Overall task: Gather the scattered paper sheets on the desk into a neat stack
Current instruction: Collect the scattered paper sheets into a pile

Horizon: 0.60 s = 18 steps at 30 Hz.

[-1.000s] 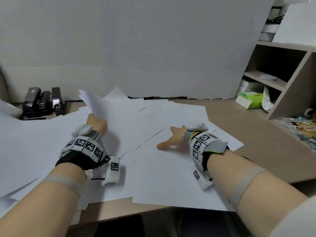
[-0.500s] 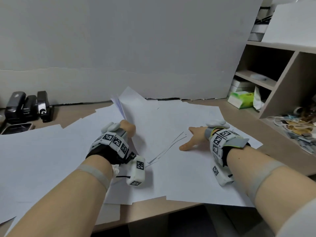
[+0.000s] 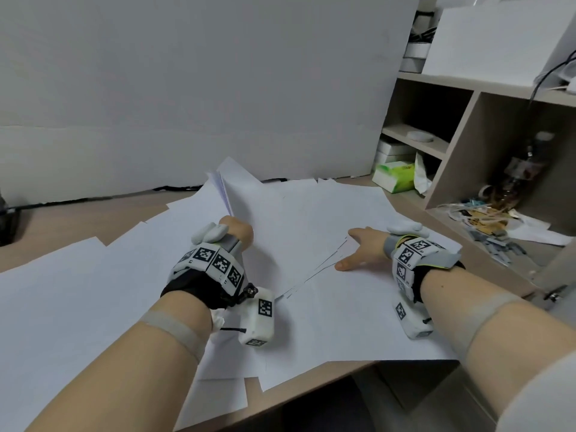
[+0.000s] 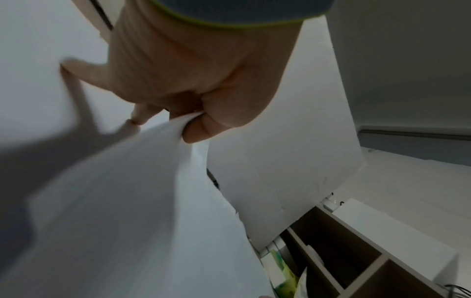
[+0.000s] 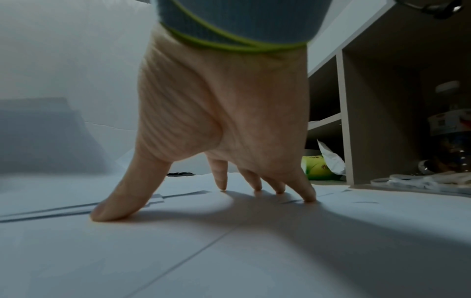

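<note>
White sheaf of thin paper sheets pinched upright by left hand, mid-gathering. Loose flat white paper sheets across tan wooden desk, pressed under right hand, fingertips spread, gripping nothing. Next, probably: slid together under sheaf.

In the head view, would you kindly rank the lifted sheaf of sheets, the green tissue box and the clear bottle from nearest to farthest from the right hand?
Measured from the right hand, which presses flat on the spread sheets:
1. Lifted sheaf of sheets, to its left, held by the left hand.
2. Green tissue box, beyond it, at the shelf's foot.
3. Clear bottle, far right, inside the shelf compartment.
</note>
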Each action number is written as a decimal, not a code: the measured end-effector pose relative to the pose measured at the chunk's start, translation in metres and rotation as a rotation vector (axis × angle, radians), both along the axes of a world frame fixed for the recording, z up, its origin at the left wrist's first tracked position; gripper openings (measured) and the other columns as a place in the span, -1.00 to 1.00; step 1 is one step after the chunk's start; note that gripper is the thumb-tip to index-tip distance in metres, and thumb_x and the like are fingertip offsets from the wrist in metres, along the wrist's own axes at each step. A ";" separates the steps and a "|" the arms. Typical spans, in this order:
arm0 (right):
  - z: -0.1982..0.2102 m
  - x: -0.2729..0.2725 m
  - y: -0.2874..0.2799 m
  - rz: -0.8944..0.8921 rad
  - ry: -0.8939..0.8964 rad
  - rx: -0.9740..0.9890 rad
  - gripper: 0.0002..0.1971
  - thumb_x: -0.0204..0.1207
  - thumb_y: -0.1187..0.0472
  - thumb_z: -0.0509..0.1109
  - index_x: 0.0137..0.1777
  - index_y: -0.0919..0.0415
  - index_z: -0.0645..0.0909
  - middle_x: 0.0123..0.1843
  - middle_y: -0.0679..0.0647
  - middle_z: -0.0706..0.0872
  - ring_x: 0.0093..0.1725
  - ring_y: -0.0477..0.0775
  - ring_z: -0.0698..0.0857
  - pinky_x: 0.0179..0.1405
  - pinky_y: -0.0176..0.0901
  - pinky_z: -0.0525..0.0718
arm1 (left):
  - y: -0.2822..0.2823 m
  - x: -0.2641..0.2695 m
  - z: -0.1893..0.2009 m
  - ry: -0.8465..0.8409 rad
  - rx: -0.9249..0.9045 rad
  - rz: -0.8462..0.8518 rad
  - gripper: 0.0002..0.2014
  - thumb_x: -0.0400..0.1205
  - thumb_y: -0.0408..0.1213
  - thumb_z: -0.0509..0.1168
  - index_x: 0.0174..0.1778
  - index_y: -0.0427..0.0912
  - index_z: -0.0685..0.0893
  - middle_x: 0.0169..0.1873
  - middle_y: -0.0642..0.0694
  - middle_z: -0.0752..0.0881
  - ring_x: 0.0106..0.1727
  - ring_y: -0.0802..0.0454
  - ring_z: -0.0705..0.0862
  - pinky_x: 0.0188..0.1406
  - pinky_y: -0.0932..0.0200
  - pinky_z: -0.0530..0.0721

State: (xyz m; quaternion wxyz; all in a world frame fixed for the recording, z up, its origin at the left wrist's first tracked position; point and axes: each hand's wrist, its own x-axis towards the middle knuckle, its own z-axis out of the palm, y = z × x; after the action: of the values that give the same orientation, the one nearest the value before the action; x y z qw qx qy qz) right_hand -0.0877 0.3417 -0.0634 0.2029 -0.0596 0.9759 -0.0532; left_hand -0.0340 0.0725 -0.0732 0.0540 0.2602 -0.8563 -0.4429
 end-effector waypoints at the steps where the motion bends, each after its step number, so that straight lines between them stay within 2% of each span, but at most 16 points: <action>1: 0.000 0.001 0.001 -0.012 0.019 -0.026 0.13 0.31 -0.37 0.51 0.72 0.15 0.05 0.71 0.10 0.20 0.67 0.16 0.23 0.62 0.06 0.26 | 0.001 0.001 0.003 0.034 0.022 0.019 -0.61 0.72 -0.43 0.11 -0.42 -0.07 0.23 0.23 -0.41 0.62 0.02 -0.09 0.41 0.04 0.10 0.40; 4: 0.004 0.004 0.012 -0.109 0.108 -0.103 0.09 0.28 -0.31 0.58 0.68 0.20 0.18 0.66 0.11 0.33 0.60 0.20 0.38 0.57 0.11 0.37 | 0.006 0.006 0.017 0.159 0.137 0.023 -0.62 0.69 -0.52 0.09 -0.39 -0.02 0.30 -0.16 -0.20 0.55 0.00 -0.10 0.47 0.03 0.07 0.47; 6: 0.009 0.006 0.027 -0.183 0.162 -0.057 -0.05 0.27 -0.28 0.57 0.55 0.24 0.37 0.51 0.18 0.51 0.45 0.27 0.53 0.45 0.17 0.49 | 0.007 0.010 0.025 0.230 0.226 0.044 -0.66 0.67 -0.55 0.07 -0.33 -0.05 0.40 -0.31 -0.07 0.49 -0.01 -0.08 0.48 -0.01 0.06 0.47; 7: 0.014 0.011 0.034 -0.221 0.173 -0.015 -0.15 0.28 -0.26 0.56 0.45 0.26 0.45 0.43 0.20 0.57 0.38 0.28 0.56 0.40 0.18 0.52 | 0.006 0.010 0.025 0.246 0.282 0.046 -0.72 0.66 -0.56 0.06 -0.24 -0.13 0.50 -0.31 -0.08 0.49 -0.02 -0.07 0.49 -0.04 0.05 0.47; 9: 0.024 0.025 0.053 -0.296 0.179 0.091 -0.28 0.37 -0.25 0.50 0.32 0.27 0.48 0.38 0.20 0.59 0.36 0.30 0.55 0.40 0.17 0.51 | 0.011 0.012 0.024 0.257 0.385 0.035 -0.76 0.61 -0.56 0.05 0.00 -0.30 0.61 -0.31 -0.15 0.53 -0.09 -0.09 0.53 -0.14 0.04 0.48; 10: 0.026 0.029 0.061 -0.326 0.172 0.147 -0.28 0.42 -0.27 0.46 0.35 0.29 0.47 0.39 0.22 0.57 0.40 0.32 0.53 0.43 0.16 0.48 | 0.013 0.013 0.021 0.261 0.441 0.017 -0.75 0.58 -0.57 0.05 0.01 -0.33 0.61 -0.33 -0.17 0.54 -0.15 -0.12 0.54 -0.20 0.04 0.49; 12: 0.031 0.047 0.077 -0.399 0.125 0.224 -0.21 0.41 -0.34 0.43 0.42 0.28 0.45 0.41 0.21 0.56 0.40 0.29 0.53 0.40 0.11 0.48 | 0.026 0.019 0.014 0.251 0.567 -0.002 -0.77 0.54 -0.59 0.07 -0.15 -0.23 0.58 -0.37 -0.20 0.53 -0.20 -0.15 0.51 -0.28 0.08 0.47; 15: 0.032 0.065 0.091 -0.460 0.028 0.211 -0.17 0.32 -0.39 0.49 0.38 0.24 0.51 0.33 0.17 0.61 0.20 0.22 0.59 0.23 0.04 0.54 | 0.047 0.023 -0.001 0.258 0.693 -0.035 -0.78 0.52 -0.57 0.13 -0.16 -0.17 0.57 -0.28 -0.22 0.60 -0.16 -0.16 0.56 -0.18 -0.04 0.55; 16: 0.033 0.071 0.094 -0.468 0.007 0.227 -0.14 0.28 -0.41 0.50 0.40 0.23 0.51 0.34 0.17 0.61 0.20 0.22 0.59 0.23 0.04 0.55 | 0.053 0.024 -0.005 0.266 0.717 -0.046 -0.78 0.50 -0.56 0.15 -0.13 -0.17 0.58 -0.22 -0.24 0.62 -0.13 -0.17 0.58 -0.15 -0.07 0.57; 18: 0.030 0.076 0.091 -0.495 -0.014 0.249 -0.09 0.31 -0.40 0.49 0.49 0.23 0.42 0.43 0.19 0.53 0.36 0.24 0.55 0.33 0.05 0.52 | 0.058 0.025 -0.015 0.293 0.710 -0.048 -0.79 0.48 -0.53 0.20 -0.07 -0.16 0.58 -0.14 -0.25 0.66 -0.11 -0.17 0.60 -0.11 -0.06 0.58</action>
State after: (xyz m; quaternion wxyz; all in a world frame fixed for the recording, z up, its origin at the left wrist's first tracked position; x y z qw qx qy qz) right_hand -0.0112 0.4328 -0.0333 0.1960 0.2065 0.9584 0.0187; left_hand -0.0085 0.1307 -0.0880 0.0717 0.1764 -0.6387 -0.7455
